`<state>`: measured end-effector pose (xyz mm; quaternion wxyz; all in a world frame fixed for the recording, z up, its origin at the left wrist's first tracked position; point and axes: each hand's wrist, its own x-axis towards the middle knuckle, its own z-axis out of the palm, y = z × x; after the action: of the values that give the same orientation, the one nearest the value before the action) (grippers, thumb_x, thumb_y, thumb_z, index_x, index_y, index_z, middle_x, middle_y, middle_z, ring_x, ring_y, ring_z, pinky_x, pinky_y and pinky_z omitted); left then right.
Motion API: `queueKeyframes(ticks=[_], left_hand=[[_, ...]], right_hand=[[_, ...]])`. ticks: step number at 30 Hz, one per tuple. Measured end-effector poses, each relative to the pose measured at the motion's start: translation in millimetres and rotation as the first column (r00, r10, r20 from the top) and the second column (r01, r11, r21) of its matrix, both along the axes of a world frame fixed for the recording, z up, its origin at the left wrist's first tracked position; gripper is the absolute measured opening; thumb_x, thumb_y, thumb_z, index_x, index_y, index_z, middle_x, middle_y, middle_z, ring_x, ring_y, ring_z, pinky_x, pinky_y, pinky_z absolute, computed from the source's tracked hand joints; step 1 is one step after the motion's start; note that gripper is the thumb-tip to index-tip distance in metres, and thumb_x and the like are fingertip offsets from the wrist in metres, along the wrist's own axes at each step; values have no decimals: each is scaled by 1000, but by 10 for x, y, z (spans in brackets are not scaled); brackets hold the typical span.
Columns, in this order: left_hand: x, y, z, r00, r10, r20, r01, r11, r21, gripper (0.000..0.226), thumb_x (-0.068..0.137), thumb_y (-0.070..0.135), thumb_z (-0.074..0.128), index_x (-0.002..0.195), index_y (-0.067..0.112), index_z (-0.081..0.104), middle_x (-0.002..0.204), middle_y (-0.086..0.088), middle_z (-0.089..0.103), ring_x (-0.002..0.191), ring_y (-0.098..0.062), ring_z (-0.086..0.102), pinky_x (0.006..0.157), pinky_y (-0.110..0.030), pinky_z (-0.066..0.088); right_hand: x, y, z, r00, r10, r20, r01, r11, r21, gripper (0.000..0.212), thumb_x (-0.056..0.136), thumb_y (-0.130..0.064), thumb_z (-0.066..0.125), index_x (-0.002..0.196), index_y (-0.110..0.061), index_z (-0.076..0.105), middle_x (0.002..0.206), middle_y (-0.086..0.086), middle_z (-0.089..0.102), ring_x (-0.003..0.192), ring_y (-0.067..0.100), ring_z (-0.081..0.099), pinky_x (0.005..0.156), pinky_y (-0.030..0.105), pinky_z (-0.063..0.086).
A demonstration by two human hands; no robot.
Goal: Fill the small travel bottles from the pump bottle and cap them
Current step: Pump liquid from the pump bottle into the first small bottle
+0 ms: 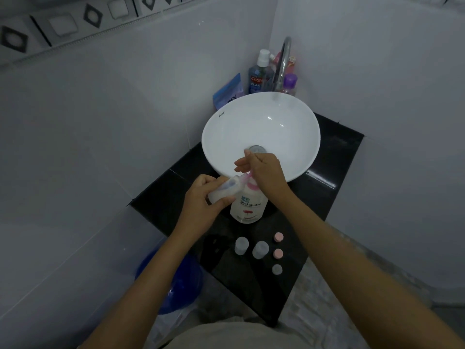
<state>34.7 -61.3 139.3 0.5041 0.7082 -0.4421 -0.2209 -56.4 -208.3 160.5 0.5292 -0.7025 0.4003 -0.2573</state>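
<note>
A white pump bottle point(247, 206) with a pink pump head stands on the black counter point(317, 197) in front of the basin. My right hand point(261, 170) rests on top of the pump head. My left hand point(205, 197) holds a small clear travel bottle point(226, 188) tilted, its mouth at the pink spout. Two more small clear bottles point(241, 245) point(260, 249) stand upright nearer to me. To their right lie two pink caps point(278, 237) point(278, 253) and a grey cap point(276, 269).
A white round basin point(284, 114) with a chrome tap point(284, 61) fills the back of the counter. Behind it stand a blue mouthwash bottle point(259, 76), a purple-capped bottle point(289, 84) and a blue pouch point(229, 93). A blue bucket point(173, 285) sits on the floor at the left. Walls close in on both sides.
</note>
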Motion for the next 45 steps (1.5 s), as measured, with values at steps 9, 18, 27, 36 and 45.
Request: queueKeyframes(ticks=[9, 18, 27, 36, 45], left_hand=[[1, 0, 4, 1000, -13, -25, 14, 1000, 21, 45, 81, 19, 71, 124, 19, 59, 97, 8, 49, 86, 15, 48, 73, 1, 39], [47, -8, 49, 998, -58, -37, 59, 998, 18, 43, 82, 17, 69, 124, 18, 59, 97, 9, 51, 86, 15, 49, 71, 0, 40], [78, -34, 95, 996, -81, -39, 83, 996, 35, 42, 83, 19, 68, 124, 18, 59, 98, 6, 51, 84, 12, 50, 71, -1, 41], [68, -36, 57, 995, -93, -41, 95, 994, 60, 40, 84, 20, 67, 124, 20, 59, 100, 3, 51, 88, 7, 51, 71, -6, 42], [87, -27, 113, 992, -107, -72, 111, 993, 48, 40, 85, 20, 66, 124, 20, 58, 101, 2, 52, 86, 10, 51, 71, 0, 41]], right_hand=[[2, 87, -132, 998, -63, 20, 62, 997, 36, 44, 98, -25, 38, 77, -7, 73, 74, 2, 71, 67, 6, 63, 71, 26, 50], [-2, 53, -47, 992, -34, 122, 33, 999, 5, 41, 98, -23, 41, 82, -3, 73, 72, 2, 71, 65, -2, 65, 59, 8, 48], [-48, 39, -20, 997, 36, 71, -35, 999, -3, 39, 97, -28, 46, 84, -5, 74, 77, 7, 73, 74, 9, 67, 68, 19, 49], [-35, 48, -133, 998, 9, 57, -9, 1000, -10, 41, 97, -25, 43, 76, -8, 75, 72, -3, 70, 65, -3, 60, 60, 10, 46], [-69, 17, -14, 995, 46, 92, -41, 998, -53, 38, 96, -27, 47, 79, -8, 74, 66, 0, 70, 67, 7, 66, 69, 13, 51]])
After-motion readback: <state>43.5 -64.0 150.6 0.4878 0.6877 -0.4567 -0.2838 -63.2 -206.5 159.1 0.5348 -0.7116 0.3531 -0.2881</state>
